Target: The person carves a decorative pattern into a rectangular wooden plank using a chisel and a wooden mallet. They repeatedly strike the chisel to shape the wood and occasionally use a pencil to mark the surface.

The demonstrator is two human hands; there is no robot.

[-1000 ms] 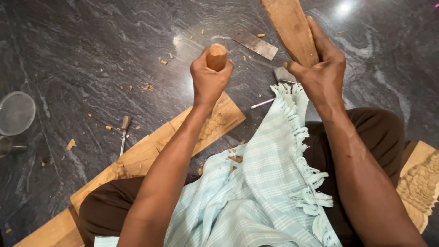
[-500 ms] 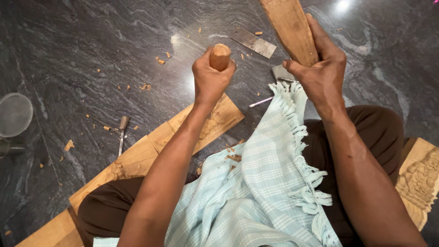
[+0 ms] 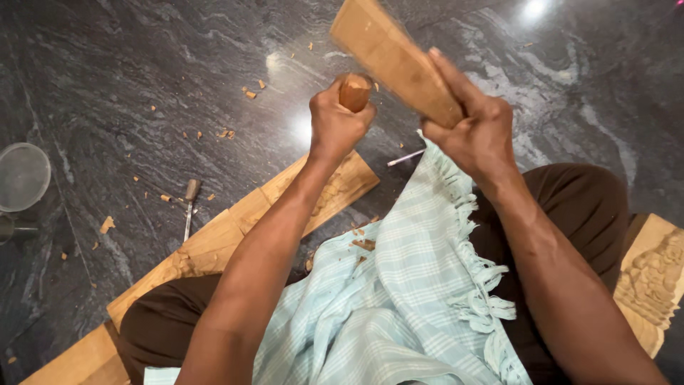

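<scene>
My left hand (image 3: 336, 125) is closed around a chisel's round wooden handle (image 3: 355, 91), whose top end pokes out above my fist. My right hand (image 3: 476, 132) grips a flat wooden mallet block (image 3: 390, 53), swung down so that it touches or nearly touches the handle's top. Under my left forearm lies a long wooden plank (image 3: 214, 242) with carving on it. The chisel's blade is hidden behind my hand. A pale blue checked cloth (image 3: 399, 299) covers my lap.
The floor is dark polished stone with scattered wood chips (image 3: 249, 93). A small chisel (image 3: 189, 207) lies left of the plank. A round sieve-like lid (image 3: 21, 175) sits at the left edge. A carved wooden piece (image 3: 652, 281) rests by my right knee. A thin metal rod (image 3: 405, 157) lies on the floor.
My right hand has swung the wooden block down and leftward onto the chisel handle. My left hand holds its place on the plank.
</scene>
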